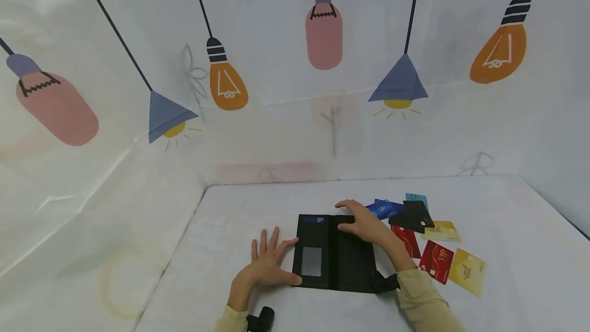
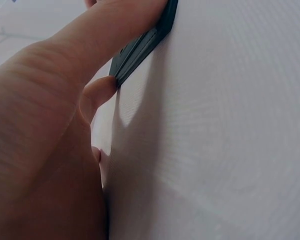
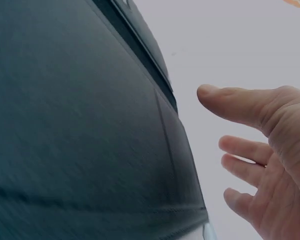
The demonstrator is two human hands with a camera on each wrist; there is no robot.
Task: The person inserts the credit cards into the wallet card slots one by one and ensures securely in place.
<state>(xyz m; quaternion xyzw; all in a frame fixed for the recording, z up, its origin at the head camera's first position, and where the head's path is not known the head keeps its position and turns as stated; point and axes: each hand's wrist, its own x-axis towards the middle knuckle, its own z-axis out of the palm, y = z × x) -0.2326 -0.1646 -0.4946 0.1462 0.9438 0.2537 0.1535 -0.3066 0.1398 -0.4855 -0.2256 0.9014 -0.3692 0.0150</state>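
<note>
A black wallet (image 1: 352,260) lies unfolded on the table, with a blue card (image 1: 314,220) in its upper left slot and a clear window (image 1: 311,261) below. My left hand (image 1: 265,268) touches its left side, thumb by the bottom corner and index finger on the edge, other fingers spread. Seen from the left wrist, the thumb reaches over the wallet's corner. My right hand (image 1: 369,224) hovers about the top of the right panel, fingers apart and holding nothing. The right wrist view shows a gap between the thumb (image 3: 235,102) and the wallet.
Right of the wallet lie blue cards (image 1: 384,209), black cards (image 1: 412,215), red cards (image 1: 437,260) and yellow cards (image 1: 467,270), some overlapping. The white table (image 1: 239,209) meets a wall sheet printed with lamps (image 1: 276,132) at the back and left.
</note>
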